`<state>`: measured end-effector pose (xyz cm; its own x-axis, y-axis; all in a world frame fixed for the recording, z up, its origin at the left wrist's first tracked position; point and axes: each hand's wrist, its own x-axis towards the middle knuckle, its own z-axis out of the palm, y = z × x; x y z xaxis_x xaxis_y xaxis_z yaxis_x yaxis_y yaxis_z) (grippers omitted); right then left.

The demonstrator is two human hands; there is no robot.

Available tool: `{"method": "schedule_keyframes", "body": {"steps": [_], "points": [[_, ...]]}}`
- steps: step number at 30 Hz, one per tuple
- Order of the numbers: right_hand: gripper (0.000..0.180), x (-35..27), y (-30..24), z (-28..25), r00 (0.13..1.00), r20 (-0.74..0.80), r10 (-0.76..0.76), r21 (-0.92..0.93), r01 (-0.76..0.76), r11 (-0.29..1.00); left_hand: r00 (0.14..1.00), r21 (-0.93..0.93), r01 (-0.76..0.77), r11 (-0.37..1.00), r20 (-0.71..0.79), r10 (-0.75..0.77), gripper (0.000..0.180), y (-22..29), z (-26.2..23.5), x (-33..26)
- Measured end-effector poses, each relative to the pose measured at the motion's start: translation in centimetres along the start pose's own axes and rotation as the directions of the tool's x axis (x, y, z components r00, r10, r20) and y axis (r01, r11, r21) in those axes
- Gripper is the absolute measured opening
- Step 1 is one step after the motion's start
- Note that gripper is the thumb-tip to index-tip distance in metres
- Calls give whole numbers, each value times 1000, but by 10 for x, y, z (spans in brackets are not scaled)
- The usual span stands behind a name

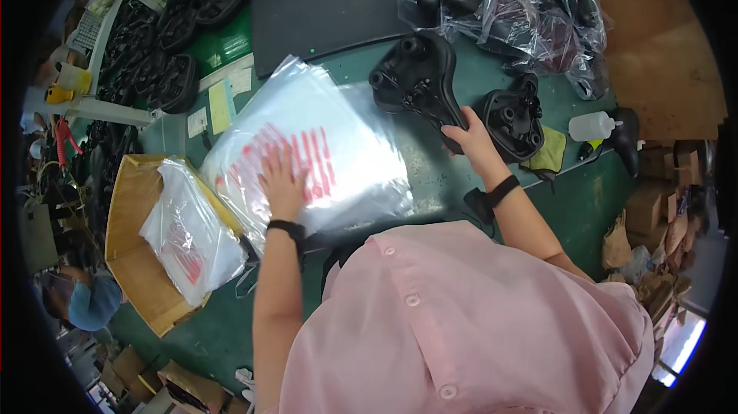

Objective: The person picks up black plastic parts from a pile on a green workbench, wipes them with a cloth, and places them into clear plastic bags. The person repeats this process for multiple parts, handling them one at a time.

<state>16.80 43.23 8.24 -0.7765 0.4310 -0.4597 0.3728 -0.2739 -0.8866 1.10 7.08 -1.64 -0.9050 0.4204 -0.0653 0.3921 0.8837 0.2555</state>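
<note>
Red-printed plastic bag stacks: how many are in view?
2: one bag stack lies on the table under the left hand; the second stack sits in the cardboard box. Others may be hidden.

pink shirt, pale round buttons, black wristbands

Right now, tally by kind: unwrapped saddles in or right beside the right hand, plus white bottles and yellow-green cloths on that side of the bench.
Black saddles: 2 (one in the right hand, one beside it)
White bottle: 1
Yellow-green cloth: 1
Total: 4
</note>
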Motion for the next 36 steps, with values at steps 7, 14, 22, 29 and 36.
{"method": "schedule_keyframes", "body": {"steps": [7,14,22,29,36], "points": [[37,18,28,-13,964,166,207,302,-250,920,927,-168,-348,922,-209,312,46,112,-8,23],[35,40,46,-6,916,270,297,348,-380,857,986,57,-164,985,38,162,37,207,40,25],[34,29,39,-5,947,233,223,331,-292,897,998,-614,43,788,60,-8,18,133,4,33],[39,-3,-9,34,920,383,78,296,-202,934,912,-810,374,452,410,-19,19,72,-46,23],[44,0,-23,102,812,574,109,303,-334,892,899,-865,410,288,436,30,15,81,-63,13]]}}
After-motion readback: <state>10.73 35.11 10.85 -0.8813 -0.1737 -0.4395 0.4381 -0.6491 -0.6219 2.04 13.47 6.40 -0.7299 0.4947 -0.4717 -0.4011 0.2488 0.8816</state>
